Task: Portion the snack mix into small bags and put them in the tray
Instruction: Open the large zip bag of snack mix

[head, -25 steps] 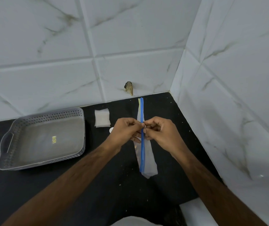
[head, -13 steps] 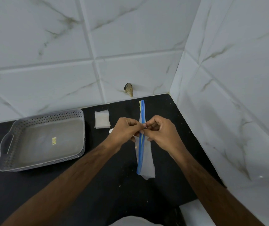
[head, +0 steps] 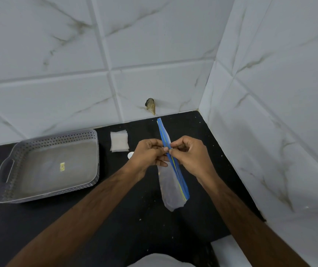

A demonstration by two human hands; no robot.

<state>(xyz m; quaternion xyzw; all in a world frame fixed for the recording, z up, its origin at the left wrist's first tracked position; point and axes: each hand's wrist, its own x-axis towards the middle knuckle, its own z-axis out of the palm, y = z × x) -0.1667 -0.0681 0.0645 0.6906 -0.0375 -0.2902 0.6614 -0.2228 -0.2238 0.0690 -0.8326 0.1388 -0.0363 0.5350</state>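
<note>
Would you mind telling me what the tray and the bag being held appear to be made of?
The tray looks like translucent grey moulded plastic: perforated walls, a cut-out handle, a slightly glossy floor. The zip bag, pinched by the left hand and right hand, seems thin clear plastic film with a blue press-seal strip; it sags and wrinkles.

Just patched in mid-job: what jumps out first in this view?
Both hands, left hand and right hand, pinch the blue zip strip of a clear bag at centre. A grey perforated tray sits left on the black counter, with small white bags beside it.
</note>
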